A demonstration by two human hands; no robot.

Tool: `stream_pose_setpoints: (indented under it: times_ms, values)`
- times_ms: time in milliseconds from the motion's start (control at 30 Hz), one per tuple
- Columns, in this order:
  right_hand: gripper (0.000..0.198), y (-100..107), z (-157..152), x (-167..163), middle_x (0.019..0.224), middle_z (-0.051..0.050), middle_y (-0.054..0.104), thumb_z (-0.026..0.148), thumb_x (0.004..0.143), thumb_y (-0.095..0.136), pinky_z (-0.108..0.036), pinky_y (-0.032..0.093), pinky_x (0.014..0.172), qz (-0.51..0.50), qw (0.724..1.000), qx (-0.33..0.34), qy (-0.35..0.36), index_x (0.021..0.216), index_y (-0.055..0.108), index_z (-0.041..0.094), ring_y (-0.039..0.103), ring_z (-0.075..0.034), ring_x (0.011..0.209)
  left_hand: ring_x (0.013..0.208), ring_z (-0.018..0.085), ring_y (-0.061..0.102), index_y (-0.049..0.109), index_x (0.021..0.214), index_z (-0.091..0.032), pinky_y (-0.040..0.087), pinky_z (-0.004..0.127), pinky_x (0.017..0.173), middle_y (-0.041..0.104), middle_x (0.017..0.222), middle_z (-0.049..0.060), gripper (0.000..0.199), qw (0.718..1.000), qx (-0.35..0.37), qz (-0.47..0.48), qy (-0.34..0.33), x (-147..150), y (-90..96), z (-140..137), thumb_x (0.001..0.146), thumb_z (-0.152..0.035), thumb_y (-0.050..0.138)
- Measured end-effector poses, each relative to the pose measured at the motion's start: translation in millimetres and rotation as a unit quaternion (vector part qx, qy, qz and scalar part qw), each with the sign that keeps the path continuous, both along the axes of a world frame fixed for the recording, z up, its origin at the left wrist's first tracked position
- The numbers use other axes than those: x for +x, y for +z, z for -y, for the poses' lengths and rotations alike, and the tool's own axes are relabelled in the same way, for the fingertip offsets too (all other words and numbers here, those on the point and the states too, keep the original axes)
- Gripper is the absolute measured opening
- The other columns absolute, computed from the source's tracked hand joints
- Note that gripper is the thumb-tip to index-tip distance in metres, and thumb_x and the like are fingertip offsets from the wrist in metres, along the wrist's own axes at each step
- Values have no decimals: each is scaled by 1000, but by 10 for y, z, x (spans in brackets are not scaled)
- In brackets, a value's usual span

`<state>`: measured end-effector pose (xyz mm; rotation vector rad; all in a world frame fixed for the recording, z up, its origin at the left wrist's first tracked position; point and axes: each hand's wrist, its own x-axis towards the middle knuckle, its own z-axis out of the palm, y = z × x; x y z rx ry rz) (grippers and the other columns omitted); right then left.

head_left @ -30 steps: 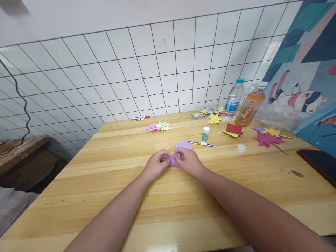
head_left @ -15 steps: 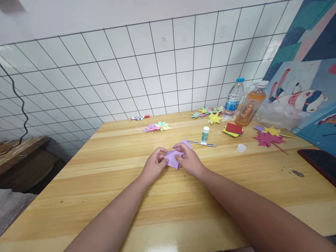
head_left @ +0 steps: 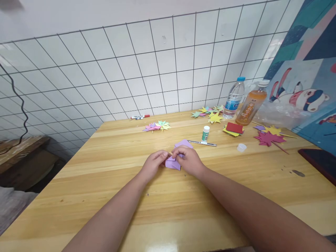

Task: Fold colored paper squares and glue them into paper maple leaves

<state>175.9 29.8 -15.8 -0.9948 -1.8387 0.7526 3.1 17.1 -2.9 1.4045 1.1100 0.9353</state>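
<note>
A small folded piece of purple paper [head_left: 173, 165] is between my two hands, just above or on the wooden table. My left hand [head_left: 154, 162] grips its left edge, with the thumb on top and the fingers partly hidden behind. My right hand [head_left: 187, 159] pinches a flap along the paper's upper right, fingers curled. Behind my right hand lies another purple sheet [head_left: 184, 142], flat and partly covered. A glue stick [head_left: 205, 134] with a white top stands beyond, next to a slim silver and black pen-like tool [head_left: 202, 143].
Paper leaves lie in groups: pink and green [head_left: 157, 126], yellow [head_left: 215, 118], dark red [head_left: 269, 138]. Markers [head_left: 140, 117] rest near the tiled wall. Right of centre are red and yellow paper [head_left: 234, 128], a clear cap [head_left: 241, 147], a water bottle [head_left: 233, 98] and an orange drink bottle [head_left: 252, 105].
My right fingers have shifted left over the purple paper, and a flap now lies folded across it. My left hand has dropped slightly lower. More of the purple sheet behind shows.
</note>
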Motion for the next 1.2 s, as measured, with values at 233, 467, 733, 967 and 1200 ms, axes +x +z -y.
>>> stream_pose_setpoints:
  times_ms: [233,467,733,967,1200]
  values:
    - [30,97,41,9,97,-3,63,11,69,51,-29,47,76,-131,985,-109,33,95,61,23,60,-16,89,49,8,38,57,66,-16,29,21,49,47,53,-5,33,999,7,-50,14,44,9,12,69,-49,63]
    - [21,98,-32,68,66,-1,60,35,78,53,-22,47,55,-146,930,-332,52,76,61,16,56,-10,57,54,10,45,58,73,-17,37,20,52,52,59,-3,33,997,26,-39,69,29,-50,-4,71,-50,60]
    - [16,39,-16,-1,53,4,55,32,72,62,-18,40,41,-64,960,-271,6,70,62,17,47,-8,43,54,10,46,60,71,-16,36,20,51,54,58,-3,28,995,58,-64,51,28,-58,14,73,-44,59]
    - [17,57,-23,24,50,4,54,33,74,58,-20,39,45,-31,975,-221,-23,67,60,18,48,-9,44,77,17,60,61,97,-16,45,26,68,68,87,6,32,998,43,-35,-23,-10,-13,44,66,-25,66]
    - [17,15,-6,43,68,0,66,33,76,57,-21,40,54,38,990,-130,-30,72,65,19,57,-12,60,77,18,63,61,85,-16,47,29,72,68,84,6,26,997,43,-62,-19,-10,-83,28,73,-39,64]
